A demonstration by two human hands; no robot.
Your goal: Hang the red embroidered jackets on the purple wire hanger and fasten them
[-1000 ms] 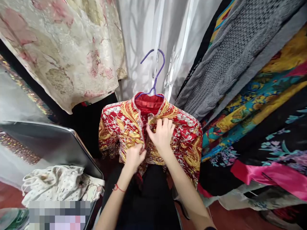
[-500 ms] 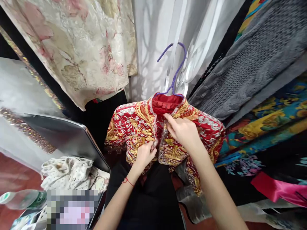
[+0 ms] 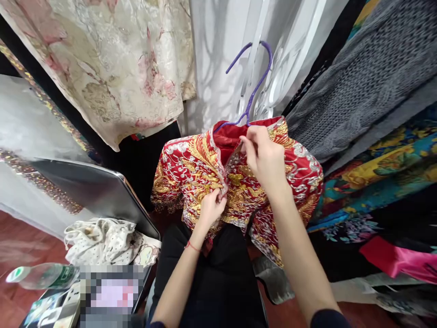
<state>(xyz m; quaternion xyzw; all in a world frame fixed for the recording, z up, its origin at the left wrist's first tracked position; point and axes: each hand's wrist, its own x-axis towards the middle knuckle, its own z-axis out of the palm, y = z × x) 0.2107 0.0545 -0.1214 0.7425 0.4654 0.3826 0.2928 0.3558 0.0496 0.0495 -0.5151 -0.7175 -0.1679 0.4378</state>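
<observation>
A short red jacket with gold and silver embroidery hangs on a purple wire hanger, just above my lap. My left hand pinches the jacket's left-hand front edge at mid-chest. Higher up, my right hand grips the other front edge near the collar, thumb and fingertips together, lifting it a little. The red lining shows inside the neck opening. What lies between my right fingertips, apart from the cloth edge, is too small to make out.
Left of my legs stands a black chair with a spotted white cloth and a plastic bottle. A floral cream garment hangs at upper left, a grey knit and patterned clothes at right. White curtains hang behind.
My right hand has risen toward the collar, pulling that front edge up and askew. My left hand keeps its pinch, slightly higher. The view has shifted, so the jacket sits farther right.
</observation>
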